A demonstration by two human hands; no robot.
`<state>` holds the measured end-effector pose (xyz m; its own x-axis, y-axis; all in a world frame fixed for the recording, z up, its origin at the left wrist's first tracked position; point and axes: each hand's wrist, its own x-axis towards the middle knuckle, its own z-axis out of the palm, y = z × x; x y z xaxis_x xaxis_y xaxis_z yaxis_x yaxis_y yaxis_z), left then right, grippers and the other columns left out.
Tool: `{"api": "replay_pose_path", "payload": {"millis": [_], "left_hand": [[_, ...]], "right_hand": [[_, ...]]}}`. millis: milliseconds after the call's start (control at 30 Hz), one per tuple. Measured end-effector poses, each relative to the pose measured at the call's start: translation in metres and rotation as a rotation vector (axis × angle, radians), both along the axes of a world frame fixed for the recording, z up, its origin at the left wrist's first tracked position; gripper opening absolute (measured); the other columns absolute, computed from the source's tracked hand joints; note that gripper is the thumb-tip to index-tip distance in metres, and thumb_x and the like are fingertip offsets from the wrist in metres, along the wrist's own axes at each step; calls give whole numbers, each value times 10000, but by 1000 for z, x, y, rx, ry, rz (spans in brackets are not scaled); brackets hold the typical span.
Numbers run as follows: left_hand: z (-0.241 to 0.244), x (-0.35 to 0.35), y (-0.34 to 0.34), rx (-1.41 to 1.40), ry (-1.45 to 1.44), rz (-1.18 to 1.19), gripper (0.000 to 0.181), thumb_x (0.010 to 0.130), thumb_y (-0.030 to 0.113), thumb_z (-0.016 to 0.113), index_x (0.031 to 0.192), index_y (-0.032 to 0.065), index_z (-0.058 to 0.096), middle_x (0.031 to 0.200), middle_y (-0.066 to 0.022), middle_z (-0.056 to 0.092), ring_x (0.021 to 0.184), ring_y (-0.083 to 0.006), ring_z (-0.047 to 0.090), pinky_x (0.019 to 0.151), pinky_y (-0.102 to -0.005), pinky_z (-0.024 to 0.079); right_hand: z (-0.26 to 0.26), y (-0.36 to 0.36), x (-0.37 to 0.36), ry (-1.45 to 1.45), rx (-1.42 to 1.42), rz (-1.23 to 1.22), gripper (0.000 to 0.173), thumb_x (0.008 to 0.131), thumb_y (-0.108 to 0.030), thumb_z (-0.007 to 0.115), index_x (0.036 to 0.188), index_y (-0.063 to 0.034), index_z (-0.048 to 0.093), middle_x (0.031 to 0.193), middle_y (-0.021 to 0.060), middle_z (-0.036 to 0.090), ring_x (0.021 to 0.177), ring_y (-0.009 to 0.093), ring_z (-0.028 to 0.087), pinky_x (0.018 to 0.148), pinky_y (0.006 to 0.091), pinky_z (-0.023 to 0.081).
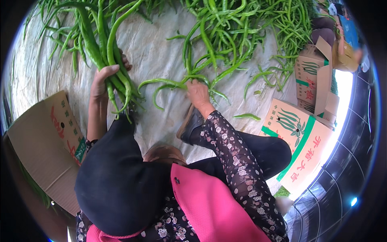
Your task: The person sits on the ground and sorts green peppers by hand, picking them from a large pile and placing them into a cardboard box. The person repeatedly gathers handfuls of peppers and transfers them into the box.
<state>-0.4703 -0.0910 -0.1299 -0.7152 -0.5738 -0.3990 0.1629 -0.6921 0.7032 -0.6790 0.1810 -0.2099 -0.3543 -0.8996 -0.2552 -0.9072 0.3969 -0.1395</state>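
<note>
My left hand is closed around a bunch of long green chili peppers, their stem ends pointing down towards my knee. To the right, my right hand reaches down to loose peppers on the pale ground sheet, its fingers on the end of one or more of them. A curved pepper extends left from those fingertips; others fan out above and to the right. A large heap of green chili peppers spreads beyond both hands. The fingertips of the right hand are partly hidden.
An open cardboard box stands at my left. Printed cardboard boxes stand at my right, with another box farther back. Another person sits beyond them. A single pepper lies near my right leg. My shoe rests on the sheet.
</note>
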Motion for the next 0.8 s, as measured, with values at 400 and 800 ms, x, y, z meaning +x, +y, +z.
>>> {"api": "replay_pose_path", "payload": {"millis": [400, 800], "left_hand": [[104, -51, -12, -222, 44, -52, 519, 708, 111, 642, 1195, -31, 533, 979, -119, 620, 899, -232, 621, 850, -364, 514], [284, -118, 44, -413, -142, -417, 518, 725, 138, 715, 1191, -13, 543, 966, -122, 646, 840, -211, 657, 783, -327, 565]], "right_hand": [[209, -19, -125, -1526, -91, -512, 310, 867, -308, 688, 962, -19, 626, 815, 40, 629, 637, 68, 545, 558, 202, 435], [271, -37, -30, -1269, -1067, -497, 256, 901, -229, 677, 1047, -24, 630, 769, 28, 650, 621, 64, 541, 549, 229, 440]]}}
